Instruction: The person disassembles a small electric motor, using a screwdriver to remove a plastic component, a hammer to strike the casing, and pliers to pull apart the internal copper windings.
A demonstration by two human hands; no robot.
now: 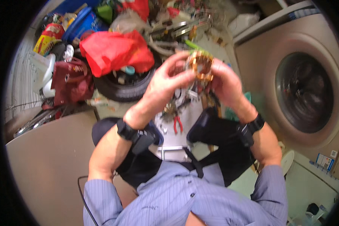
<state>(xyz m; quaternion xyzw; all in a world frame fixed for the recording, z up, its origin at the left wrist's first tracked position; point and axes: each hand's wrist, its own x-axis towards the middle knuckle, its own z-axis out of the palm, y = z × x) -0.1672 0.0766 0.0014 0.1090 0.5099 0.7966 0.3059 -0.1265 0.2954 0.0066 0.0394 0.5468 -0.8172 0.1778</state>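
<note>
Raised out in front of me, a shiny copper-and-gold ring-shaped part [202, 64] sits between my two hands; it resembles a motor's wire winding, but blur hides its details. My left hand [165, 77] grips its left side, thumb and fingers closed round it. On the other side my right hand [228, 83] holds it, with most of those fingers hidden. Below them, between my knees, red-handled pliers [178, 125] lie on a pale low work surface [177, 140]. Beside the pliers sits a small brassy metal piece [170, 109], among dark bits too blurred to name.
A front-loading washing machine [305, 90] stands close on the right. Ahead to the left, a red plastic bag [115, 52] lies over a black tyre [122, 90]. A maroon bag [72, 83] and a blue bucket [84, 24] are nearby. Mixed scrap [177, 32] covers the far floor.
</note>
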